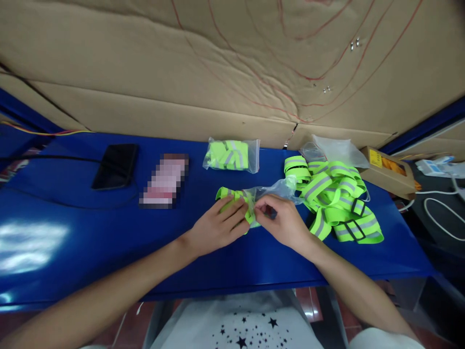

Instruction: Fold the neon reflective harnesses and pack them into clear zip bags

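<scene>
Worktop: a glossy blue worktop [236, 266], its back edge against a brown paper-covered wall [145, 63].
Strap bundle: a folded neon-green fabric strap bundle [225, 192] with grey stripes lies midway between the left and right edges, partly covered by a crumpled clear plastic bag [271, 190].
Left hand: the left hand [218, 227] lies over the bundle, fingers close together on top; its thumb is hidden, so I cannot tell whether it clamps.
Right hand: the right hand [281, 220] has thumb and forefinger pinched on the bag beside the bundle.
Packed bag: a flat transparent bag of folded green strap [232, 155], near the back edge.
Loose straps: a tangled neon-green strap pile [329, 186] with black buckles, toward the right edge.
Back right corner: an open brown cardboard box [407, 180].
Left side: a black rectangular phone-like device [115, 166].
</scene>
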`<state>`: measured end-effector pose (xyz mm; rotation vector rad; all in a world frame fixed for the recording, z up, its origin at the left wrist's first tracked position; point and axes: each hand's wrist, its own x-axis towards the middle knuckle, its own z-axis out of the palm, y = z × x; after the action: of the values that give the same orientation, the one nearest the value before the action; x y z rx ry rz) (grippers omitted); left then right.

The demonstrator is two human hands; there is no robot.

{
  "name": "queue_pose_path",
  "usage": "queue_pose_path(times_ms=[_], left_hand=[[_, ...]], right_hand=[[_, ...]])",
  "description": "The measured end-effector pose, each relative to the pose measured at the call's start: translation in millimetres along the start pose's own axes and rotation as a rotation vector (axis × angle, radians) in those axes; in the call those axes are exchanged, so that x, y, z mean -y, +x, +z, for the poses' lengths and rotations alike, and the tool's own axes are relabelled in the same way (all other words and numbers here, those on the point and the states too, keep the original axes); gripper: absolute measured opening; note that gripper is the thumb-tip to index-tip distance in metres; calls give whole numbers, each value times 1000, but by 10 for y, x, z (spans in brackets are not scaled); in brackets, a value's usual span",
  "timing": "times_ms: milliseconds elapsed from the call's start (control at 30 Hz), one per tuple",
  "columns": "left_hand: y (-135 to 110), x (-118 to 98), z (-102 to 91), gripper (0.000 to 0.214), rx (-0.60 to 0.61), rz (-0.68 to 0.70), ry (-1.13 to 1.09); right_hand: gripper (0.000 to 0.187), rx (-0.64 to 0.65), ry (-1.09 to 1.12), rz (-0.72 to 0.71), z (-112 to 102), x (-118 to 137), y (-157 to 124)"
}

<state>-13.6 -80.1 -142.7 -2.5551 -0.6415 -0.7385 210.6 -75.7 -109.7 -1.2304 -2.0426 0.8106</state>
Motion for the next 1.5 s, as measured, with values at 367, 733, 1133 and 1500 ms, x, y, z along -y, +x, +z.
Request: queue_pose_path(times_ms=[367,733,1133,1500], left_hand=[[-73,78,117,27,-101,-170,-174],[120,161,-92,39,-240,-1152,-1085],[223,-34,-108,49,-193,-1276,-1582],[148,-100,-63,86,-174,-1195,-1865]], right_hand=[[19,42,-231,-238,54,33,-43],[9,-302,-370,-532,-31,174,-162],[58,-98,541,76,377,48,-72],[57,-137,320,36,306,-2,-68]])
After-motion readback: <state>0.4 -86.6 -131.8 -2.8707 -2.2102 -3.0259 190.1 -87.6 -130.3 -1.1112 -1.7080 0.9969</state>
